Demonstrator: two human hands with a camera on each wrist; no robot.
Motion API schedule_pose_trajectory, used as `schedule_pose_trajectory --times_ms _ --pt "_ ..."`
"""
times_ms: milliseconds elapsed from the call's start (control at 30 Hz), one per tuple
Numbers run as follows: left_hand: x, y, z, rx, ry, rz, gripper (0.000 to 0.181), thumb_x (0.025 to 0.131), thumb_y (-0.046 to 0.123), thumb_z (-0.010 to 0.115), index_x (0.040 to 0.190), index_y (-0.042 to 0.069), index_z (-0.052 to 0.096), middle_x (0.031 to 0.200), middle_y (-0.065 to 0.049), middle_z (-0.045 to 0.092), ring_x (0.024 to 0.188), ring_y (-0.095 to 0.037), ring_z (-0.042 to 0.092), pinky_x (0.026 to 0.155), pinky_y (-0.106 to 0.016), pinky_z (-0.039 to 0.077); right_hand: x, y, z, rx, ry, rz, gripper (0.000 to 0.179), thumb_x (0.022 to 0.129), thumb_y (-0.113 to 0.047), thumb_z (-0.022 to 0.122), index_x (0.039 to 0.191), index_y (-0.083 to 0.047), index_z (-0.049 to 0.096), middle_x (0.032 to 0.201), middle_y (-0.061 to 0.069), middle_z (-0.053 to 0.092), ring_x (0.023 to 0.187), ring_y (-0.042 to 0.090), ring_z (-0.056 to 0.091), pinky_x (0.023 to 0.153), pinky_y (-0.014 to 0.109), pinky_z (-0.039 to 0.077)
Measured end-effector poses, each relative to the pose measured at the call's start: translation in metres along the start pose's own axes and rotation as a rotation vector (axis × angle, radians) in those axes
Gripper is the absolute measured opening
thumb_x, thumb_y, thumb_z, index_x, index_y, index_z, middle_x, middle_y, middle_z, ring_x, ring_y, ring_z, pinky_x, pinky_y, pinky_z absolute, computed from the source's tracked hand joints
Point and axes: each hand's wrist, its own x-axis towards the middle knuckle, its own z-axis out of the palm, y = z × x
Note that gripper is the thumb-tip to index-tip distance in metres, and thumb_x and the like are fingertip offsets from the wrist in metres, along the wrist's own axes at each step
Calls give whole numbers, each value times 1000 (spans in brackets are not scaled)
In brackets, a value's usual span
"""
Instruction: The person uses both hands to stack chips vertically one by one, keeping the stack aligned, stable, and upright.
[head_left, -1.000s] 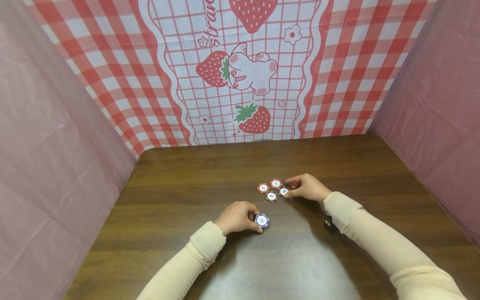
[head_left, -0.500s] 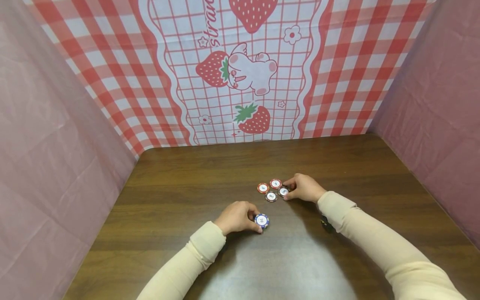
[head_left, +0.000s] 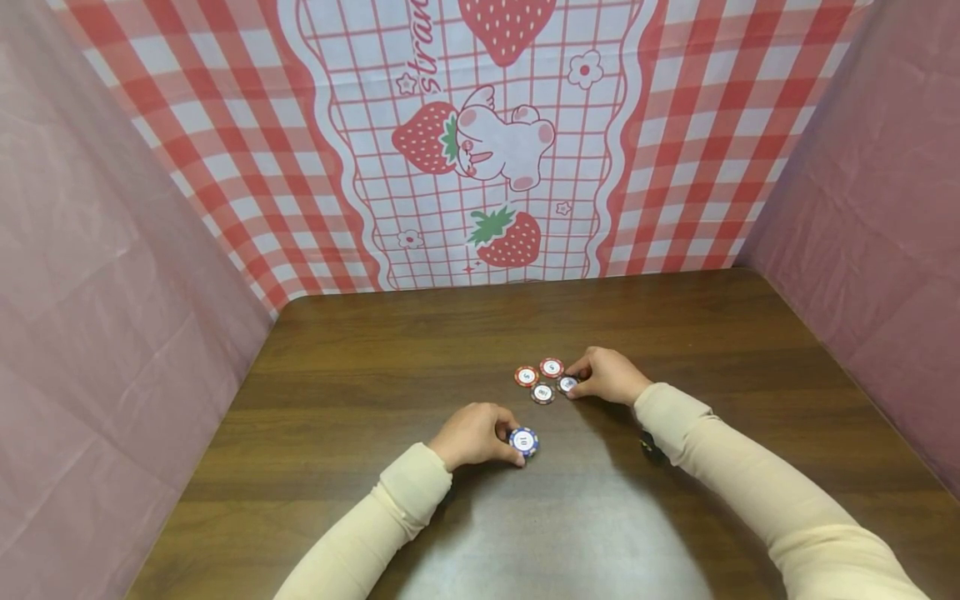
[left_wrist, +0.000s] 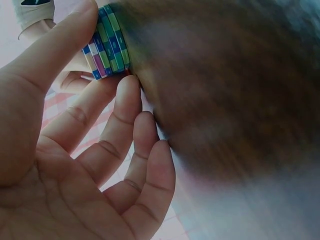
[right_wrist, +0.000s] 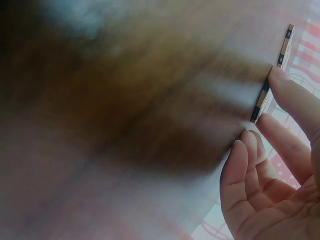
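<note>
My left hand (head_left: 474, 435) holds a stack of blue poker chips (head_left: 523, 442) by its sides, thumb near and fingers behind. The top chip reads 10, and the left wrist view shows several chips in the stack (left_wrist: 107, 42). Farther back, my right hand (head_left: 611, 375) pinches a black poker chip (head_left: 567, 384) at its edges, flat on the table. Close beside it lie another black chip (head_left: 542, 393), a red chip (head_left: 552, 367) and a second red chip (head_left: 527, 377), all flat. The right wrist view catches the black chip (right_wrist: 262, 100) edge-on between thumb and finger.
The brown wooden table (head_left: 375, 350) ends at a red-and-white checked cloth (head_left: 225, 167) behind. Pink cloth walls (head_left: 97, 275) stand on both sides. A small dark object (head_left: 651, 447) lies partly hidden under the right sleeve.
My right hand has shifted slightly left and now has its thumb and finger round the black chip. The left hand and blue stack have not moved.
</note>
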Motion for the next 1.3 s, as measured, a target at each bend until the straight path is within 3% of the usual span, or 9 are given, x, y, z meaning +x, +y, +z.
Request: schedule_pose_trajectory --times_ms 400,667,867,1100,1300 --pt "0 -1 1 4 -3 -5 31 62 33 90 86 21 74 69 11 59 64 -2 49 61 -21 39 -1 0 0 -22 28 -50 29 72 -25 85 95 -9 77 80 4 63 75 14 55 69 32 44" --pt "0 0 0 -3 -7 -6 31 63 33 90 88 21 75 69 11 59 63 -2 49 60 -21 39 -3 6 -2 161 64 -5 30 77 -25 82 99 -6 75 77 -1 68 70 10 55 65 26 45" --pt "0 0 1 -13 -8 -3 31 63 32 90 87 20 74 69 9 61 63 -2 48 60 -20 38 -7 5 -4 271 122 29 32 78 -23 82 102 -4 74 80 3 68 70 12 55 61 25 45" --pt "0 0 1 -14 -6 -3 31 63 32 90 87 21 74 68 11 58 63 -2 48 60 -20 38 -10 5 -4 342 212 -10 35 78 -25 82 105 -5 74 86 6 71 74 10 58 65 21 47" --pt "0 0 1 -14 -6 -4 30 63 32 90 86 21 74 67 13 57 62 -1 48 59 -20 38 -14 0 -6 467 261 -30 35 76 -22 84 105 -4 74 83 6 70 71 8 60 64 21 49"
